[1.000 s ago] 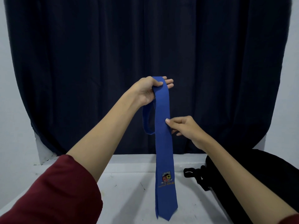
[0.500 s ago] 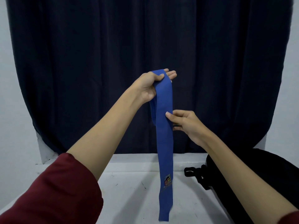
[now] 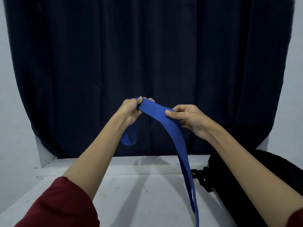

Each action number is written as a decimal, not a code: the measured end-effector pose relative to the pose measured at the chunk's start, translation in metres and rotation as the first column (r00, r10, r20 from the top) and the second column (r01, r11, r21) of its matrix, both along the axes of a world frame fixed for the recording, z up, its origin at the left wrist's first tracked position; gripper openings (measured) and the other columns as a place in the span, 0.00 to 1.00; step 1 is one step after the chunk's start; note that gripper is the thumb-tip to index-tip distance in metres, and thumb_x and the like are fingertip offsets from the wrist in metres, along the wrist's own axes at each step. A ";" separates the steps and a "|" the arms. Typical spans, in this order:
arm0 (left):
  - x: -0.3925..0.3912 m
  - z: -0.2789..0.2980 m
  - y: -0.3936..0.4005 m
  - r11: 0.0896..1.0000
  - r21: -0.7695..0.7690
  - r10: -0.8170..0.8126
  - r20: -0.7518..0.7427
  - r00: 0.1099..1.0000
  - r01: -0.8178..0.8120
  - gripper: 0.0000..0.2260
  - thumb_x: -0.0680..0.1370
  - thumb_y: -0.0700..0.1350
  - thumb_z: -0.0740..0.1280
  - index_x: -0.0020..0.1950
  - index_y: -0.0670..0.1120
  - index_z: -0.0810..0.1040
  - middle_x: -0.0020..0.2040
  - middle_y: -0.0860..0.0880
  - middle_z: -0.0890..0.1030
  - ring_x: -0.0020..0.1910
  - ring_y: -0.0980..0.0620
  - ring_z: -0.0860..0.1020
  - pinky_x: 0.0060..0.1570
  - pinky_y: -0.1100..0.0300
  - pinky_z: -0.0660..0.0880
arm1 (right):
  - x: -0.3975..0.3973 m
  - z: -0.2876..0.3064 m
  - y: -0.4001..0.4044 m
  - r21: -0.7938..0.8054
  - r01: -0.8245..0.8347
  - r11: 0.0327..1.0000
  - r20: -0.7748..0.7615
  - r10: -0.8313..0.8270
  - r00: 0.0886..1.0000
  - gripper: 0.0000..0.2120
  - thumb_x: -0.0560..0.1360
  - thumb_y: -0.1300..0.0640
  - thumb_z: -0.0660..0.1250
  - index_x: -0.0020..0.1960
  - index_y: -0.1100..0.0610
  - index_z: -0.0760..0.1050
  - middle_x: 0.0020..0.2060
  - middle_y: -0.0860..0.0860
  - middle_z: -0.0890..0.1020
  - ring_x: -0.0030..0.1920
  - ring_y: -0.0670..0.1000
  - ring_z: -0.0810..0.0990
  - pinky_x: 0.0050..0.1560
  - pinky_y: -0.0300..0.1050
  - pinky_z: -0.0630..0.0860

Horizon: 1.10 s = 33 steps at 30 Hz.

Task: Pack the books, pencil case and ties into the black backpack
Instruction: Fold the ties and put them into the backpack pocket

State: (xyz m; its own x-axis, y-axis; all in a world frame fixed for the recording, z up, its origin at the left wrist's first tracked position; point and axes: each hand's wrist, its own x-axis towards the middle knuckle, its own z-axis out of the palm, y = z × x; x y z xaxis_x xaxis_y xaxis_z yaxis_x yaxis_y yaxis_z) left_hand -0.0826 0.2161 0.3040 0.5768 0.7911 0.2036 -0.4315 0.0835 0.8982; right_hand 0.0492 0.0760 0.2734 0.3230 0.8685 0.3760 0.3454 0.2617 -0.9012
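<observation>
both hands hold a long blue fabric tie (image 3: 157, 112) in the air above a white table (image 3: 139, 202). the left hand (image 3: 131, 110), at about 11 o'clock of centre, has its fingers curled round one folded end, with a small loop of tie hanging beneath at 7 o'clock of it. the right hand (image 3: 188, 118), at 1 o'clock, pinches the band between thumb and curled fingers. from there the tie's long tail drops toward 5 o'clock, past the table's edge. a black fabric backpack (image 3: 242, 185) lies on the table at 4 o'clock. a dark navy curtain (image 3: 147, 54) hangs behind.
</observation>
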 end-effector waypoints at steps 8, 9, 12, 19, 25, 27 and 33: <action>-0.001 0.001 -0.002 0.999 -0.005 -0.049 0.029 0.998 0.049 0.10 0.83 0.38 0.56 0.56 0.33 0.73 0.58 0.37 0.79 0.44 0.49 0.82 0.37 0.62 0.80 | -0.002 -0.009 0.009 -0.052 0.035 0.998 0.081 -0.031 0.996 0.05 0.75 0.60 0.68 0.42 0.60 0.79 0.40 0.53 0.84 0.43 0.50 0.80 0.50 0.45 0.74; -0.001 0.001 -0.003 0.997 -0.018 -0.069 0.044 0.997 0.070 0.09 0.83 0.38 0.56 0.55 0.34 0.73 0.58 0.37 0.79 0.44 0.48 0.82 0.38 0.61 0.80 | -0.002 -0.008 0.009 -0.044 0.037 0.998 0.083 -0.033 0.996 0.05 0.76 0.60 0.67 0.44 0.61 0.80 0.43 0.56 0.84 0.46 0.54 0.81 0.52 0.47 0.75; -0.002 -0.002 -0.005 0.982 -0.071 -0.170 0.083 0.982 0.176 0.10 0.82 0.40 0.57 0.61 0.37 0.70 0.58 0.35 0.78 0.48 0.44 0.81 0.43 0.55 0.79 | -0.004 -0.007 0.009 -0.017 0.052 0.998 0.063 -0.051 0.997 0.11 0.77 0.60 0.65 0.51 0.68 0.78 0.50 0.63 0.83 0.54 0.61 0.81 0.57 0.51 0.76; 0.003 -0.004 -0.011 0.971 -0.017 -0.237 -0.035 0.971 0.237 0.27 0.80 0.31 0.57 0.76 0.43 0.51 0.49 0.36 0.81 0.50 0.42 0.82 0.43 0.51 0.80 | -0.009 -0.009 0.010 -0.039 0.040 0.998 0.017 -0.039 0.999 0.09 0.79 0.60 0.61 0.48 0.65 0.78 0.50 0.64 0.82 0.55 0.63 0.80 0.58 0.52 0.75; 0.004 0.003 -0.005 0.975 0.195 -0.060 -0.203 0.977 0.101 0.10 0.78 0.31 0.60 0.59 0.33 0.71 0.56 0.38 0.81 0.40 0.50 0.84 0.36 0.63 0.80 | -0.007 -0.012 0.006 -0.044 -0.022 0.999 -0.081 0.019 0.997 0.08 0.74 0.56 0.69 0.37 0.57 0.76 0.35 0.49 0.82 0.34 0.46 0.79 0.38 0.38 0.74; 0.005 0.002 -0.003 0.973 0.225 -0.007 -0.210 0.978 0.055 0.13 0.78 0.31 0.63 0.61 0.35 0.69 0.52 0.39 0.82 0.42 0.49 0.84 0.37 0.63 0.80 | -0.007 -0.011 0.005 -0.036 -0.013 0.999 -0.076 0.010 0.997 0.07 0.73 0.58 0.71 0.37 0.58 0.77 0.34 0.49 0.81 0.34 0.46 0.79 0.37 0.37 0.75; 0.004 0.007 -0.006 0.958 0.283 0.006 -0.205 0.979 0.053 0.18 0.78 0.34 0.65 0.66 0.34 0.67 0.50 0.41 0.83 0.42 0.51 0.84 0.37 0.64 0.79 | -0.013 -0.011 0.009 -0.015 0.087 0.996 -0.065 -0.088 0.994 0.08 0.76 0.60 0.68 0.38 0.60 0.79 0.35 0.51 0.81 0.35 0.46 0.79 0.39 0.40 0.77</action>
